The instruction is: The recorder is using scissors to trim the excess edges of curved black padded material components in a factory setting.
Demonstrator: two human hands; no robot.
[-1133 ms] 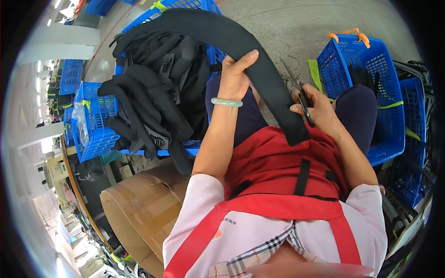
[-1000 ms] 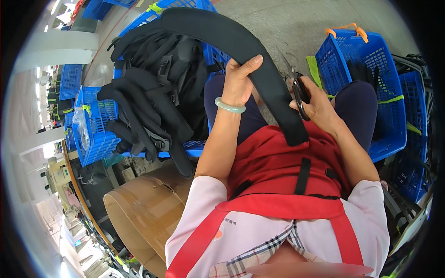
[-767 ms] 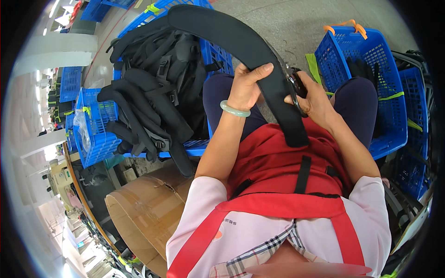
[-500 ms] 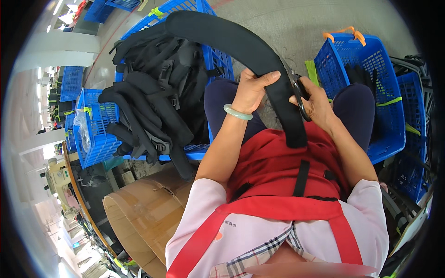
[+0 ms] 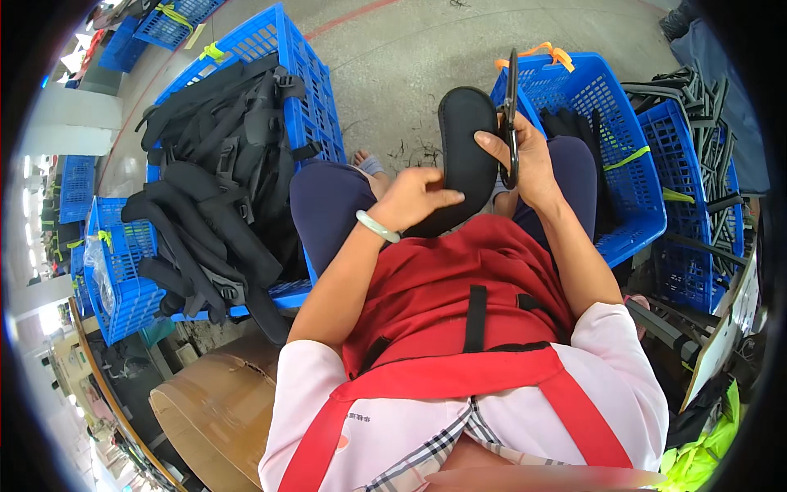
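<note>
A curved black padded strap (image 5: pixel 469 135) stands over my lap with its rounded, stitched end upward. Its lower part bends down behind my left hand (image 5: pixel 410 199), which grips it from the left with the thumb lying across the padding. In my right hand (image 5: pixel 529 160) is a pair of black-handled scissors (image 5: pixel 512 107), pointing up along the strap's right edge. The thumb of that hand presses on the strap's face near the top. My palm and fingers partly hide the scissors' handles.
At the left a blue crate (image 5: pixel 316 107) overflows with black padded straps (image 5: pixel 213 197). A second blue crate (image 5: pixel 635 164) on the right holds dark pieces, beside another crate (image 5: pixel 672 221) with grey-black strips. A cardboard box (image 5: pixel 217 410) stands at lower left; thread scraps (image 5: pixel 422 154) litter the floor.
The strap has been swung round: its long arc no longer reaches toward the left crate, and its rounded end now points up by my right hand. My left hand has shifted lower along it.
</note>
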